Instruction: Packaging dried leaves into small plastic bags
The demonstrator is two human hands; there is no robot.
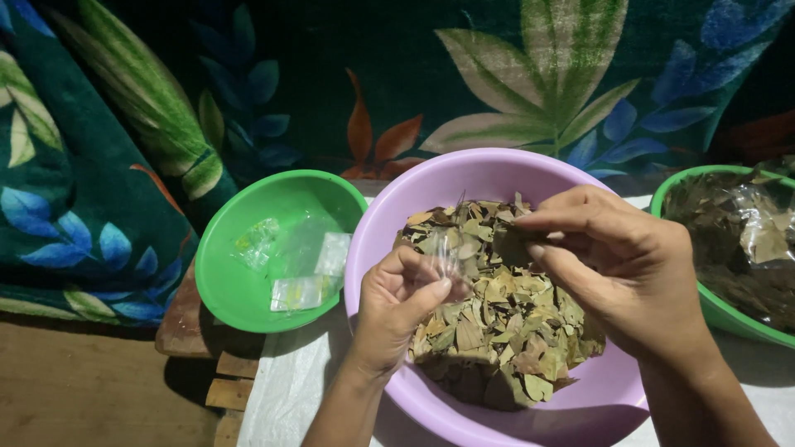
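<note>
While the left hand [403,291] pinches a clear bag [447,257] upright, the right hand [617,265], fingers together on a leaf [507,246], sits just beside its mouth.

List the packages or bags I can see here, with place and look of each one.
Small clear pouch: pinched in the left hand over the purple bowl, near the right hand.
Small clear pouches: flat in the left green bowl.
Large clear bag: in the right green bowl, holding dark leaves.
</note>
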